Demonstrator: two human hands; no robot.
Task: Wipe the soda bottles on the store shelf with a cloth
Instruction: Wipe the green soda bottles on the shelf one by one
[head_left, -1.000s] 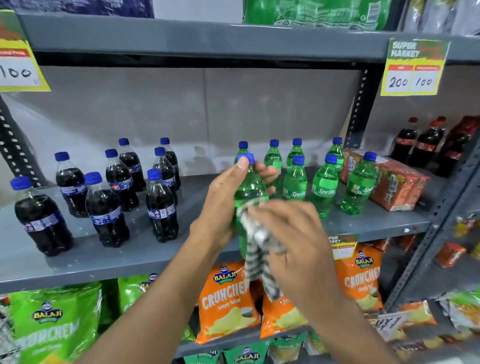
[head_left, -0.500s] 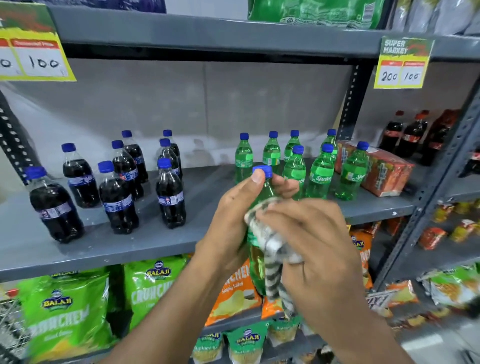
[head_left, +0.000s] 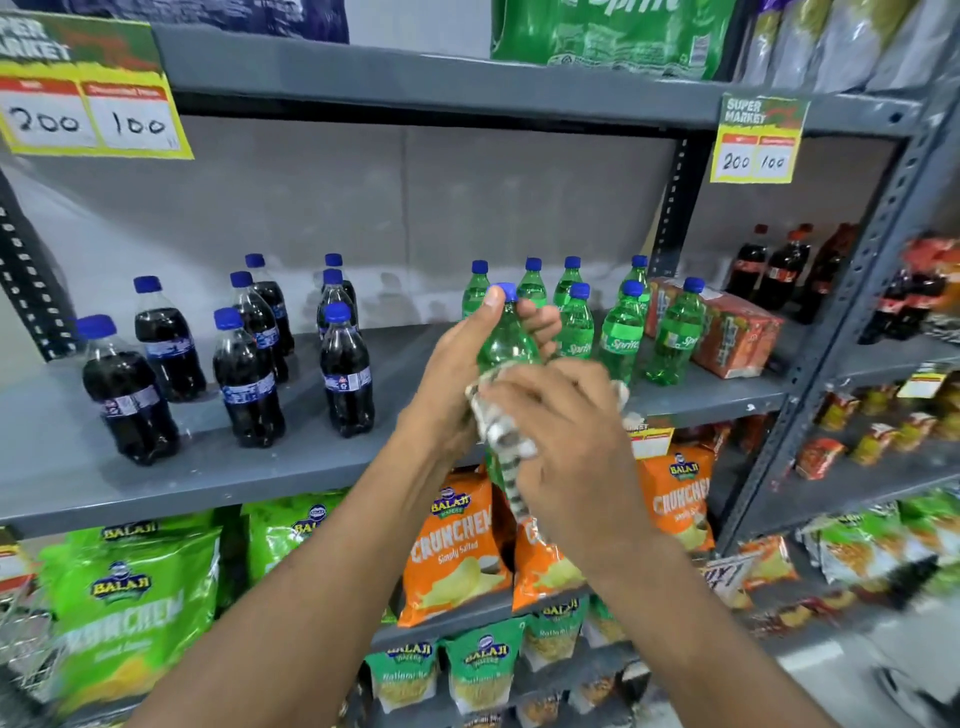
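My left hand (head_left: 457, 374) grips a green soda bottle (head_left: 506, 345) with a blue cap by its neck and shoulder, held upright in front of the grey middle shelf (head_left: 218, 467). My right hand (head_left: 566, 441) presses a grey-and-white striped cloth (head_left: 501, 431) around the bottle's middle, so the label and lower half are hidden. Behind stand several more green bottles (head_left: 621, 338) on the shelf. To the left stand several dark cola bottles (head_left: 345, 369) with blue caps.
A wrapped orange pack (head_left: 727, 332) lies right of the green bottles, with red-capped cola bottles (head_left: 779, 270) beyond a shelf post (head_left: 852, 291). Orange crisp bags (head_left: 457, 540) and green crisp bags (head_left: 130, 608) fill the shelf below. Price tags (head_left: 756, 140) hang from the top shelf.
The view has shifted slightly toward the shelf. Both hands stay on the green bottle; my right hand has worked the cloth around its middle.
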